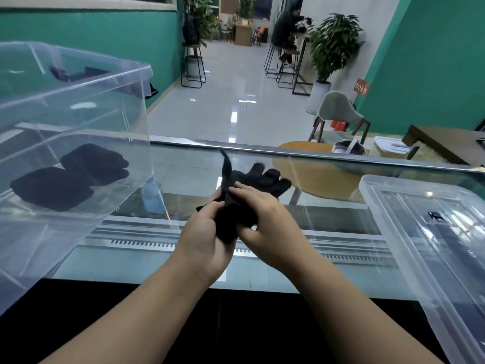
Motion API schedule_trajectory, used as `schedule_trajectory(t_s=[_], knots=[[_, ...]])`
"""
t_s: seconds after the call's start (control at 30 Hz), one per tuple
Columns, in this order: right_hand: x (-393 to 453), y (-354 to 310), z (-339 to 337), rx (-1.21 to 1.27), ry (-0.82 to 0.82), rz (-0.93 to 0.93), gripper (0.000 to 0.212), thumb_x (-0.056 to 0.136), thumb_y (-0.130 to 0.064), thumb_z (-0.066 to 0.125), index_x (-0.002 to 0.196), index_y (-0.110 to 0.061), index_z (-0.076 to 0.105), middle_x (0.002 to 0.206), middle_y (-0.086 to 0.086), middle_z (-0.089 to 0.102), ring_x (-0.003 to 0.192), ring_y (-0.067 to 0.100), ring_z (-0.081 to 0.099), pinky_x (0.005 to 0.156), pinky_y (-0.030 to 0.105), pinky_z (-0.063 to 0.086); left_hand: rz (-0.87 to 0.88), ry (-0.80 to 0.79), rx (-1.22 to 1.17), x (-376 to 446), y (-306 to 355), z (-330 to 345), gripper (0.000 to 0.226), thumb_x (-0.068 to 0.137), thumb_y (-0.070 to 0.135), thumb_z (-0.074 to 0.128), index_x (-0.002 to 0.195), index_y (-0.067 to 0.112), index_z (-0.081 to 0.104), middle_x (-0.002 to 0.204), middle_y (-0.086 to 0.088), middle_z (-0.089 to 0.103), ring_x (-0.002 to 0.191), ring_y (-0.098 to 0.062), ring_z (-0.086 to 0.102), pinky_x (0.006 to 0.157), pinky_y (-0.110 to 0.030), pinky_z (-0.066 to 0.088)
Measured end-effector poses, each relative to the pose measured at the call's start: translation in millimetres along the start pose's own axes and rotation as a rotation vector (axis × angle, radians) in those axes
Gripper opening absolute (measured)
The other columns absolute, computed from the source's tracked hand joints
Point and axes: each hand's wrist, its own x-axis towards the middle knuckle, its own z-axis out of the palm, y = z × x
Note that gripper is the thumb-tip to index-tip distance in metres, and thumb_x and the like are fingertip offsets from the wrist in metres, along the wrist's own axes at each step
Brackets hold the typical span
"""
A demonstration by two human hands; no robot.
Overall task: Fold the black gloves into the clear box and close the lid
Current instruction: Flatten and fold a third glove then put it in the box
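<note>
presently both the left hand (202, 232) and the right hand (267, 222) grip one black glove (244, 203) between them, fingers curled round it, above the glass counter (328, 219), between box (78, 106) and lid (433, 232).

Single head view, worn high, angled forward and down; wide-angle, edges bowed; close over both forearms; fingers (237, 189) sit near frame centre; clear box (78, 122) left of fingers, lid (430, 232) right; room floor beyond fingers.

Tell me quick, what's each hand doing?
Left hand: grips the black glove.
Right hand: grips the same glove.
</note>
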Motion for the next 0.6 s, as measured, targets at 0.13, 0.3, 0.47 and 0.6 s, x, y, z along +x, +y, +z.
schedule_trajectory(t_s=[0.13,0.3,0.47,0.6], knots=[[1.5,0.2,3.7,-0.004,-0.069,-0.011,0.064,0.083,0.0,0.046,0.144,-0.017,0.034,0.155,-0.002,0.024,0.144,0.014,0.014,0.115,0.019,0.008,0.028,0.034,-0.152,-1.6,-0.3,4.3,0.037,0.099,0.018,0.032,0.123,0.028,0.058,0.098,-0.004,0.075,0.087,-0.013,0.072,0.076,-0.026,0.056],[4.0,-4.2,3.9,0.1,0.202,0.02,0.052,0.088,0.0,0.039,0.14,-0.005,0.039,0.147,0.008,0.041,0.14,0.016,0.031,0.115,0.023,0.022,0.197,0.139,-0.222,-0.5,2.8,9.5,0.035,0.099,0.033,0.032,0.126,0.046,0.048,0.106,0.002,0.073,0.098,-0.016,0.068,0.086,-0.032,0.05],[2.0,0.5,2.4,0.136,0.407,0.122,0.04,0.093,-0.009,0.037,0.131,-0.004,0.049,0.127,0.01,0.06,0.118,0.024,0.054,0.093,0.02,0.04,0.224,0.166,-0.174,2.5,7.7,7.5,0.036,0.097,0.039,0.033,0.131,0.042,0.046,0.112,0.005,0.067,0.101,-0.012,0.064,0.091,-0.03,0.048],[-1.6,-10.1,4.8,0.145,0.269,0.111,0.047,0.086,-0.012,0.042,0.133,-0.015,0.045,0.124,0.002,0.063,0.111,0.021,0.059,0.091,0.032,0.048,0.065,0.141,0.043,0.5,-3.5,2.7,0.032,0.098,0.013,0.038,0.122,0.004,0.056,0.104,-0.01,0.069,0.095,-0.02,0.065,0.086,-0.028,0.052]])
